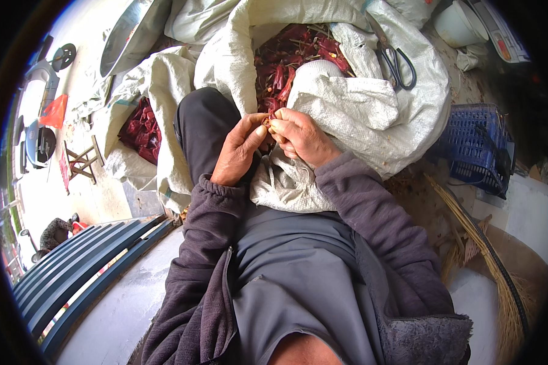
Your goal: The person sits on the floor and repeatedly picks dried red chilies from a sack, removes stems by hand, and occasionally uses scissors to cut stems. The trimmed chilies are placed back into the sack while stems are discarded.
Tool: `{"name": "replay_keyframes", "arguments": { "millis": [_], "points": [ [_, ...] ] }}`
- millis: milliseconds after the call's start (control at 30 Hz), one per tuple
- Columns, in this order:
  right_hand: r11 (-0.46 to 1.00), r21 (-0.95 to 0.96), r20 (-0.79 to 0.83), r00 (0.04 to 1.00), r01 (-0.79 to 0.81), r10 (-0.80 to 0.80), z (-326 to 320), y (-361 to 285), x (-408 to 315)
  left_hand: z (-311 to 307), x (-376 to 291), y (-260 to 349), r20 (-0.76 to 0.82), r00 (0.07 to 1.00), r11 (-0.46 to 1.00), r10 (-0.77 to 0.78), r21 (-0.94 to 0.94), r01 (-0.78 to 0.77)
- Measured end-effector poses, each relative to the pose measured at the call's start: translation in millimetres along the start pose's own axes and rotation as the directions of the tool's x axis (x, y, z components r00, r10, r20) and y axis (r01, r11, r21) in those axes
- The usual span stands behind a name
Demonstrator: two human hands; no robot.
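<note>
Between the fingertips of my left hand (240,148) and my right hand (305,136) is a dried red chili pepper (267,121), its end showing pale yellowish bits. Both hands pinch it just above my lap, at the near edge of a large white woven sack (370,118). Dried red chilies (278,77) fill the opening of that sack. Dark-handled scissors (396,68) lie on its folded rim, at the upper right. Left of my knee, a smaller woven sack (176,86) holds more dark red chili pieces (142,131).
A metal basin (134,39) stands at the upper left, a white bucket (461,25) at the upper right. A blue plastic crate (472,137) and a straw broom (488,246) are on the right. Left are a wooden folding stool (83,159), blue slats (86,269) and a crouching person (57,235).
</note>
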State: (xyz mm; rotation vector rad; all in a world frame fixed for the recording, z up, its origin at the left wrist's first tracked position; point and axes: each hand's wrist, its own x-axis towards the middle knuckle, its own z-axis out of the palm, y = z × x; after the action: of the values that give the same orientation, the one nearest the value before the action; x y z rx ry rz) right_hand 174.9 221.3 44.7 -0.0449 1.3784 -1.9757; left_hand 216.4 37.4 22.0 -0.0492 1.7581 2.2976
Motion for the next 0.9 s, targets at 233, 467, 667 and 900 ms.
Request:
{"name": "replay_keyframes", "arguments": {
  "millis": [233,467,667,900],
  "points": [
    [0.993,-0.119,-0.01,1.0,0.005,-0.006,-1,0,2,-3,-2,-2,0.001,1.0,0.999,0.005,0.041,-0.005],
    [0.76,-0.562,-0.116,0.879,0.325,-0.462,7,21,13,-6,-3,-19,-0.202,0.968,0.949,0.149,0.303,-0.082],
    [0.508,-0.74,0.001,0.756,0.441,-0.654,13,17,9,-7,-3,-16,-0.224,0.942,0.865,0.248,0.489,-0.112],
    [0.38,-0.825,0.067,0.74,0.419,-0.669,13,20,7,1,-5,-8,-0.171,0.918,0.754,0.358,0.633,-0.177]
  ]
}}
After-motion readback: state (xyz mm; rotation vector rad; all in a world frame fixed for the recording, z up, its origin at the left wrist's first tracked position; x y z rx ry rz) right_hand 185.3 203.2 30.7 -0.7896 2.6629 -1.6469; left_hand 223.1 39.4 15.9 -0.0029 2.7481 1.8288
